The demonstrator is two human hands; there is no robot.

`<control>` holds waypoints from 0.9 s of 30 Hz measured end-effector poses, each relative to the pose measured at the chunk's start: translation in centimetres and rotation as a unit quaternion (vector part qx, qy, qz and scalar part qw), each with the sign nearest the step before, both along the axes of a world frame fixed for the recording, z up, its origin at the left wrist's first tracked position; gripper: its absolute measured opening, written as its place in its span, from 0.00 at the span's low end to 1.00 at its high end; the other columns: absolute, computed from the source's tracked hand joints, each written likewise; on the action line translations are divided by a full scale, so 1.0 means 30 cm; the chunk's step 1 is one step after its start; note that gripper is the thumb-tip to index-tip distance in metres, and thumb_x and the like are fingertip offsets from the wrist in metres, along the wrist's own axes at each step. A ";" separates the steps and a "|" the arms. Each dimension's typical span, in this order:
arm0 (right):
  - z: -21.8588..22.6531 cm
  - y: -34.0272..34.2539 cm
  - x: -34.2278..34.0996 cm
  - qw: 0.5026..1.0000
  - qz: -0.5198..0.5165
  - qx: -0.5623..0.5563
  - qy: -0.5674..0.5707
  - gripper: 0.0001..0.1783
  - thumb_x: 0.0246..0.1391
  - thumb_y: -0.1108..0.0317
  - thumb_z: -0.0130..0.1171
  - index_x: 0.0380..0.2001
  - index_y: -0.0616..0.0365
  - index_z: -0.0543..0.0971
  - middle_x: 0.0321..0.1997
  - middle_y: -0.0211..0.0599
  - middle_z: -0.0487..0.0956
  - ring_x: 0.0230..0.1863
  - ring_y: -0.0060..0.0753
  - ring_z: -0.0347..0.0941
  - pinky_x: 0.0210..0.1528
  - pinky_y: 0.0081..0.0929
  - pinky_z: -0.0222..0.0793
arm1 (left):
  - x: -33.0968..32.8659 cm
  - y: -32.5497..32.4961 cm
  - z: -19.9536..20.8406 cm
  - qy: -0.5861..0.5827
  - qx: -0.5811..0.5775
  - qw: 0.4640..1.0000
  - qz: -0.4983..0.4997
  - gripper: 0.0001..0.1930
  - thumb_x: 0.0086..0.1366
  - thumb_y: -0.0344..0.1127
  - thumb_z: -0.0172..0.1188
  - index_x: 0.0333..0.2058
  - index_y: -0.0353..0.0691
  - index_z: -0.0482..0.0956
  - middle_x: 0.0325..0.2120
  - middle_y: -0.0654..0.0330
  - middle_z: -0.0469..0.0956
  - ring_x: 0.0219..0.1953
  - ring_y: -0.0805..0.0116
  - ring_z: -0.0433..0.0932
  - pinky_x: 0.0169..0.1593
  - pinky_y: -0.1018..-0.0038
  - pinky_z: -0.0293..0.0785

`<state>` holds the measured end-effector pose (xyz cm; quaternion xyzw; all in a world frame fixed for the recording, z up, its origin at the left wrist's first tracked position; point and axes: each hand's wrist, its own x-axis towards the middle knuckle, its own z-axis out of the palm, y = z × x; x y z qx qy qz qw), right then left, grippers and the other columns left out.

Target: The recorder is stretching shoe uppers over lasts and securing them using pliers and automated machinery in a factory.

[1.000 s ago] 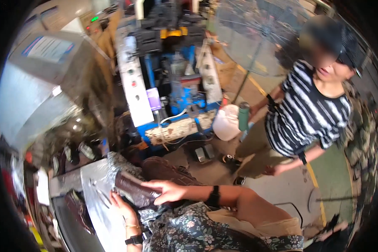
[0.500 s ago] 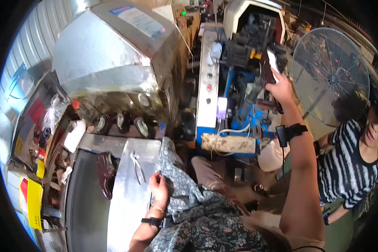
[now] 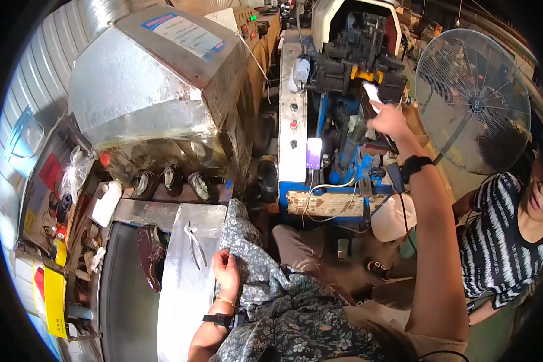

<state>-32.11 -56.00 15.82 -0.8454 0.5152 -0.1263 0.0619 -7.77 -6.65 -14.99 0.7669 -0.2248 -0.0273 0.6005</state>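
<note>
My right hand (image 3: 390, 122) reaches far forward, its fingers closed round a dark brown shoe (image 3: 367, 108) with a white underside. The shoe is at the black head of a machine (image 3: 332, 75), just below its yellow part; my fingers hide some of it. My left hand (image 3: 226, 273) is low at the metal tabletop's edge, against my flowered apron (image 3: 265, 280). Its fingers are curled and I see nothing in them. Beside it on the metal tabletop (image 3: 181, 301) lie metal pincers (image 3: 195, 246). Left of these, a dark brown shoe (image 3: 151, 258) lies by the belt.
Several brown shoes (image 3: 171, 181) stand under the opening of a metal hood (image 3: 145, 78). A dark conveyor belt (image 3: 127, 289) runs along the left. A large fan (image 3: 473, 102) and a person in a striped top (image 3: 498, 241) are at the right. A pale container (image 3: 395, 217) stands below the machine.
My right hand has shifted slightly left with the shoe, closer under the machine's yellow part. My left hand stays by the tabletop's edge. The view has shifted slightly.
</note>
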 end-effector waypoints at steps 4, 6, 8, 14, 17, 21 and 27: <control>-0.096 0.055 0.043 0.999 -0.013 -0.037 0.005 0.52 0.38 0.43 0.63 0.69 0.33 0.57 0.66 0.64 0.60 0.60 0.65 0.65 0.63 0.44 0.63 | -0.008 0.001 0.032 -0.011 0.016 1.000 -0.009 0.09 0.57 0.22 0.59 0.38 0.35 0.78 0.38 0.56 0.75 0.39 0.65 0.74 0.45 0.73 0.71; -0.138 0.072 0.041 0.997 -0.025 -0.069 -0.003 0.49 0.39 0.43 0.62 0.68 0.31 0.59 0.65 0.62 0.60 0.58 0.71 0.64 0.60 0.48 0.64 | -0.013 -0.002 0.048 0.006 0.008 1.000 -0.018 0.08 0.59 0.23 0.58 0.38 0.35 0.78 0.39 0.56 0.76 0.41 0.65 0.74 0.47 0.74 0.71; -0.163 0.083 0.035 0.995 -0.010 -0.092 -0.039 0.49 0.39 0.44 0.61 0.68 0.31 0.59 0.65 0.62 0.60 0.58 0.69 0.64 0.60 0.47 0.65 | -0.020 -0.007 0.060 0.019 -0.014 0.999 -0.022 0.08 0.59 0.22 0.58 0.38 0.35 0.78 0.39 0.56 0.76 0.41 0.66 0.74 0.47 0.74 0.71; -0.161 0.106 0.028 0.993 -0.028 -0.104 -0.050 0.47 0.39 0.45 0.61 0.67 0.30 0.61 0.65 0.58 0.61 0.59 0.67 0.64 0.61 0.46 0.64 | -0.022 -0.010 0.059 -0.012 -0.010 1.000 -0.027 0.07 0.60 0.22 0.57 0.37 0.34 0.79 0.43 0.56 0.74 0.43 0.66 0.74 0.50 0.73 0.71; -0.157 0.116 0.033 0.991 -0.036 -0.115 -0.059 0.46 0.39 0.45 0.61 0.66 0.29 0.63 0.66 0.56 0.61 0.59 0.65 0.64 0.61 0.45 0.64 | -0.011 0.002 0.050 0.037 -0.030 0.998 -0.042 0.06 0.60 0.22 0.56 0.37 0.34 0.78 0.43 0.55 0.74 0.44 0.65 0.73 0.50 0.73 0.70; -0.138 0.079 0.048 0.990 -0.033 -0.125 -0.064 0.45 0.40 0.44 0.61 0.66 0.28 0.63 0.63 0.53 0.64 0.60 0.60 0.65 0.60 0.44 0.66 | -0.008 0.003 0.047 0.012 0.025 0.999 -0.024 0.05 0.59 0.22 0.57 0.34 0.33 0.78 0.42 0.53 0.75 0.45 0.61 0.74 0.52 0.70 0.70; -0.080 -0.044 0.112 0.994 -0.046 -0.075 -0.058 0.45 0.38 0.45 0.63 0.65 0.29 0.65 0.63 0.50 0.64 0.60 0.58 0.64 0.60 0.42 0.65 | -0.019 -0.011 0.058 -0.043 -0.009 0.999 -0.013 0.05 0.55 0.20 0.57 0.31 0.34 0.77 0.39 0.53 0.75 0.42 0.59 0.74 0.50 0.69 0.71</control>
